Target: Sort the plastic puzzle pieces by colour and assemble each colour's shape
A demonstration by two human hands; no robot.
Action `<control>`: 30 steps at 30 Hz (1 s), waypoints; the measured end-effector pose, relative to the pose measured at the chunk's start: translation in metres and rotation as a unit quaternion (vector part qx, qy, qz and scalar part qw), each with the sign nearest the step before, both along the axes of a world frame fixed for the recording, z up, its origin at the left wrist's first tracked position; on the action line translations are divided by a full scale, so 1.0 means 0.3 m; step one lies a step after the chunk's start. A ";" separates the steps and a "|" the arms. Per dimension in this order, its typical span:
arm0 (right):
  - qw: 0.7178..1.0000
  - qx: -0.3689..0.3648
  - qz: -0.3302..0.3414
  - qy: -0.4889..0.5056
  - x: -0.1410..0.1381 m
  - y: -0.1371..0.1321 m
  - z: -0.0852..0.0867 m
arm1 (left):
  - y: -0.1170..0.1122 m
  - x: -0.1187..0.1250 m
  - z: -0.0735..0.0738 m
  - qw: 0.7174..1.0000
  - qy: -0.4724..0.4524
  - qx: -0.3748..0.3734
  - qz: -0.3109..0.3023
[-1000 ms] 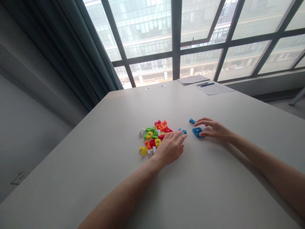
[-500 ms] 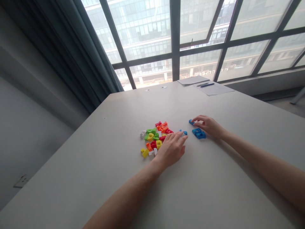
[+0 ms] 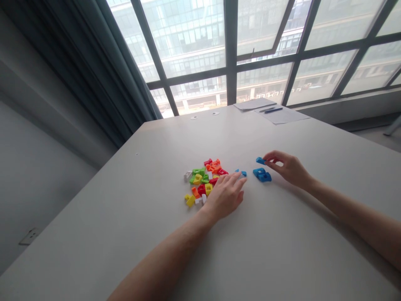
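Between the thumb and fingers of my right hand (image 3: pixel 286 167) is a small blue plastic block (image 3: pixel 260 160). Two more blue blocks (image 3: pixel 262 175) lie together on the table just below it. My left hand (image 3: pixel 227 193) rests with fingers apart at the right side of a pile of coloured blocks. Another blue block (image 3: pixel 243 173) shows beyond its fingertips; whether they touch it I cannot tell. The pile has green blocks (image 3: pixel 198 172), orange blocks (image 3: pixel 213 168), a yellow block (image 3: pixel 189 200), and red and white ones, partly hidden by my left hand.
A white table (image 3: pixel 150 188) carries everything. At its far edge lie sheets of paper (image 3: pixel 291 116) with a blue pen (image 3: pixel 273 110) on them. Large windows stand behind, and a dark curtain (image 3: pixel 103 71) hangs at the left.
My right hand has moved slightly to the right, its fingers now pinching the blue block and carrying it along. My left hand and the pile stay as they were.
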State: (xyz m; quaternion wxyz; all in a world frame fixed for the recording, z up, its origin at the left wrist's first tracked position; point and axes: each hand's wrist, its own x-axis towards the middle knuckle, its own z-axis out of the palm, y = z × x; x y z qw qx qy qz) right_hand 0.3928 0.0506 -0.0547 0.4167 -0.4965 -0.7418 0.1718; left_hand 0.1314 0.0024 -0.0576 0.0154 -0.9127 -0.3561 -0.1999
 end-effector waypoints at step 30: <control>0.998 0.027 0.047 -0.021 -0.023 -0.012 -0.016 | 0.002 0.001 -0.005 1.000 0.005 0.004 -0.008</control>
